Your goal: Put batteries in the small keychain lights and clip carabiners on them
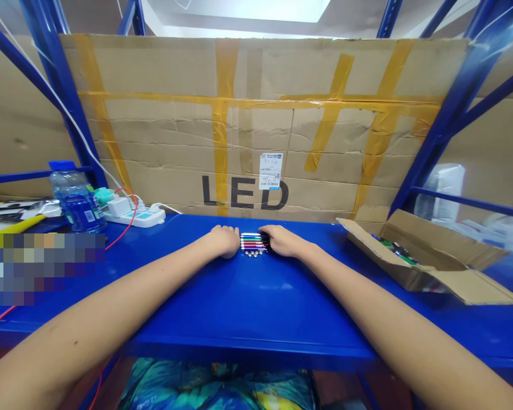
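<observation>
A row of slim, shiny coloured tubes (251,241), blue, green, red and purple with silver ends, lies side by side on the blue tabletop (256,307). My left hand (226,241) is closed, its curled fingers against the left ends of the row. At the other end, my right hand (283,241) is closed around the right ends, where black parts (265,241) show beside the fingers. Several small round silver pieces (253,254) sit just in front of the tubes. The undersides of both hands are hidden.
An open cardboard box (414,262) holding small coloured items stands at right. On the left are a blue-capped bottle (74,199), a white power strip (141,216) and a red cable (130,222). A large cardboard sheet (179,142) stands behind the table.
</observation>
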Action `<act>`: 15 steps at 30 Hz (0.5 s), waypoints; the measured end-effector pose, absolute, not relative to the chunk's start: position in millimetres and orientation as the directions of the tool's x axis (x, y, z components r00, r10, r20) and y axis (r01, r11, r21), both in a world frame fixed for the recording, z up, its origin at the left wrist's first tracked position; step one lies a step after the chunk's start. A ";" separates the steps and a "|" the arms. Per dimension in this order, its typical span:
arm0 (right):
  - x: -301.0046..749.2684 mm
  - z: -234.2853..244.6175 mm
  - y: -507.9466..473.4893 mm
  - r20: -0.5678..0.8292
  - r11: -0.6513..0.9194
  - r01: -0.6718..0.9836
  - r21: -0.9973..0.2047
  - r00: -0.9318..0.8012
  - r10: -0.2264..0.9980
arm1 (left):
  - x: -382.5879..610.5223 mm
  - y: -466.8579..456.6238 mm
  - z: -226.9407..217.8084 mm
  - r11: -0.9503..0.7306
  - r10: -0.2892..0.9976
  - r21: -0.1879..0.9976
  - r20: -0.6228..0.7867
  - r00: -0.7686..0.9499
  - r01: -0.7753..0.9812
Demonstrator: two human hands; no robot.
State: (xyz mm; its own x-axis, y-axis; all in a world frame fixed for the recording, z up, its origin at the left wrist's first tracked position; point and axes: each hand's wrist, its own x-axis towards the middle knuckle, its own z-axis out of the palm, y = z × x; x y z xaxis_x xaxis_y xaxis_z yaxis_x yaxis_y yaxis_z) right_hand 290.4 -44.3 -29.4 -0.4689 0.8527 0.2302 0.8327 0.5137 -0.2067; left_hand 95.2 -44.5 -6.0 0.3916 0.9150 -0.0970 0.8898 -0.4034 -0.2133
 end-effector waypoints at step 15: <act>301.6 -25.7 -45.5 0.275 0.454 0.847 -0.275 -0.383 0.882 | 28.6 -31.5 42.9 -0.274 0.891 0.062 -0.359 0.277 0.960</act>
State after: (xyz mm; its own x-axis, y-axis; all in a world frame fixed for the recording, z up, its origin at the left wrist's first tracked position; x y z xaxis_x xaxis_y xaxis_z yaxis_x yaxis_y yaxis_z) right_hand 301.6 -45.5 -25.7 -0.3831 0.8820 0.2745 0.8475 0.4538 -0.2754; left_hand 28.6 -31.5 42.9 0.2774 0.8911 -0.3592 0.9598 -0.2738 0.0618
